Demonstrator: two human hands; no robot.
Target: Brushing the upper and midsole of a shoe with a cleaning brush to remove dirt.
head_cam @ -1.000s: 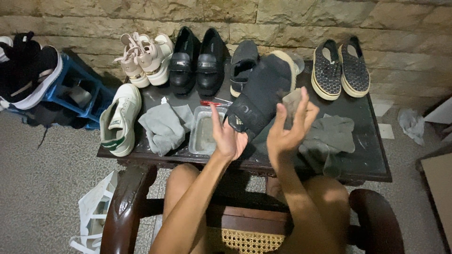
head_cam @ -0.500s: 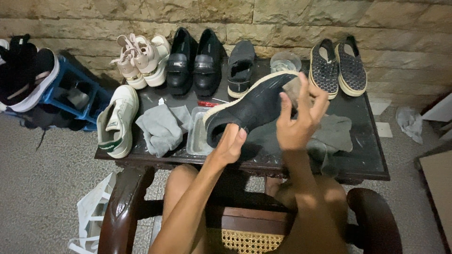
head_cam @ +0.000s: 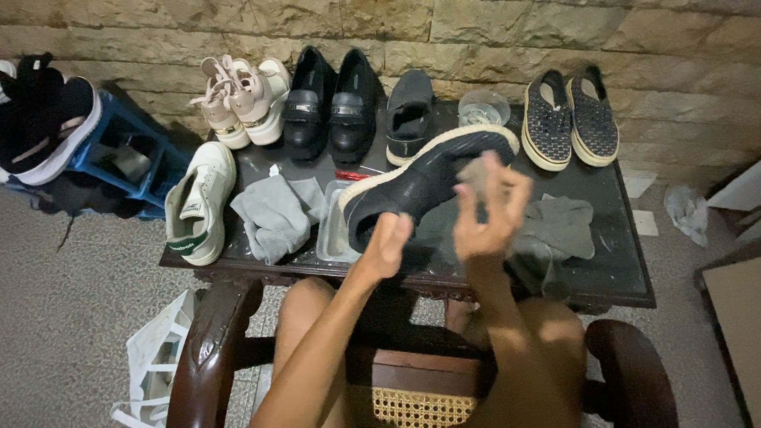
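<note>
Black shoe (head_cam: 424, 184) is held up over the dark table (head_cam: 610, 273), tilted, sole side showing. Left hand (head_cam: 388, 246) grips its heel end, fingers curled around it. Right hand (head_cam: 483, 210) pinches a small grey cloth (head_cam: 476, 170) against the shoe, fingers bunched. Below: clear tray (head_cam: 331, 234), 2 grey rags (head_cam: 273, 214) (head_cam: 559, 226). Behind: 1 matching black shoe (head_cam: 408, 119), black loafers (head_cam: 331, 103), patterned slip-ons (head_cam: 569, 119), white sneaker (head_cam: 198, 202) at left edge
</note>
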